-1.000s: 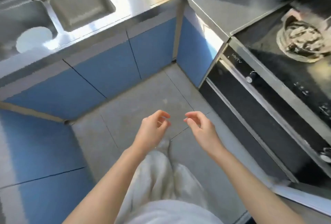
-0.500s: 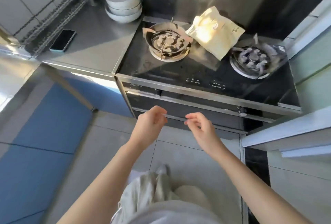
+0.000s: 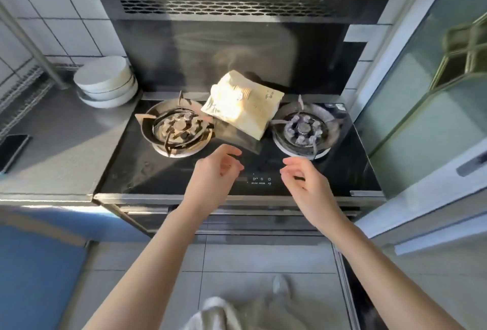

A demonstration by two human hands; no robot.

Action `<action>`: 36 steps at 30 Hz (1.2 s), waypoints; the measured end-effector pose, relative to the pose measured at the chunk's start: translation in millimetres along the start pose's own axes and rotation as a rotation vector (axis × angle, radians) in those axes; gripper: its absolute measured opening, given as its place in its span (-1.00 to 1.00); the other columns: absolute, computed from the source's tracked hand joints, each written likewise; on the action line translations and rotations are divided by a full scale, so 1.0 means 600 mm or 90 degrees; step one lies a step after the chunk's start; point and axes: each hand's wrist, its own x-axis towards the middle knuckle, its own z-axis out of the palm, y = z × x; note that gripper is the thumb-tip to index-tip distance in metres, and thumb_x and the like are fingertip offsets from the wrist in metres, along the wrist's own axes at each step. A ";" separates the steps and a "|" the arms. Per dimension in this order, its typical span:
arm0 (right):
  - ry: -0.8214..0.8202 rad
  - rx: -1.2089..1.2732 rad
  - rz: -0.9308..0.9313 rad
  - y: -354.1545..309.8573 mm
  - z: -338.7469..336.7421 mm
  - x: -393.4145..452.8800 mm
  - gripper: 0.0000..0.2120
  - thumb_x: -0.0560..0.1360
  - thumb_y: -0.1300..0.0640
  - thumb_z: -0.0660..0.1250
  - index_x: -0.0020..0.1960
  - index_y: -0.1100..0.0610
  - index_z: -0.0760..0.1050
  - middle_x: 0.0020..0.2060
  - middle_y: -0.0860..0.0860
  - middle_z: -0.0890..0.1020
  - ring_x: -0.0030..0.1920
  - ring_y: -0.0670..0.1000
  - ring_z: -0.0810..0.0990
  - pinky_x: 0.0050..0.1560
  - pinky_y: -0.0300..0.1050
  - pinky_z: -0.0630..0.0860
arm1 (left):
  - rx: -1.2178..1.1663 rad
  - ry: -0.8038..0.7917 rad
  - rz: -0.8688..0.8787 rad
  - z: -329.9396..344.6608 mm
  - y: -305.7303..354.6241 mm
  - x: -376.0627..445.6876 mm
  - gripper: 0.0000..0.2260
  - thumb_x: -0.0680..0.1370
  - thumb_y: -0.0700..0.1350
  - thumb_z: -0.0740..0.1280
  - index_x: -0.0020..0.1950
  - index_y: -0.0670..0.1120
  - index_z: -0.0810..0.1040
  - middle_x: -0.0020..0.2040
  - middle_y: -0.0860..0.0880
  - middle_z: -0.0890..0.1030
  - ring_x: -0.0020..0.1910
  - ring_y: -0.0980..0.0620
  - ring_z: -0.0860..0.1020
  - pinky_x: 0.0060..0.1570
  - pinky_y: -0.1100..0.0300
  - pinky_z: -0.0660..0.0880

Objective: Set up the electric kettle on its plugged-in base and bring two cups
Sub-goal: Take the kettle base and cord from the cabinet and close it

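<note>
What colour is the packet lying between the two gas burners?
Pale cream-yellow, seen in the head view: the packet is partly lit by sunlight.

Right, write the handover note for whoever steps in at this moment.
Left hand: loosely curled, holding nothing, above the front of the stove.
Right hand: the same, empty.
Kettle, base and cups: none in view.
Nearby: a paper bag between the two burners, stacked bowls and a phone on the counter to the left.
Done: nothing that shows.
Left: find the kettle, seat it on its plugged-in base, fetch two cups.
</note>
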 end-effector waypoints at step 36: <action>0.226 -0.028 -0.748 -0.687 -0.320 0.450 -0.59 0.57 0.04 0.22 0.39 0.08 0.29 0.22 -0.01 0.52 0.25 -0.08 0.47 0.29 -0.04 0.44 | 0.101 0.599 0.587 -0.394 0.605 0.361 -0.64 0.57 -0.12 0.31 0.35 0.00 0.34 0.13 0.12 0.57 0.07 0.14 0.58 0.13 0.05 0.56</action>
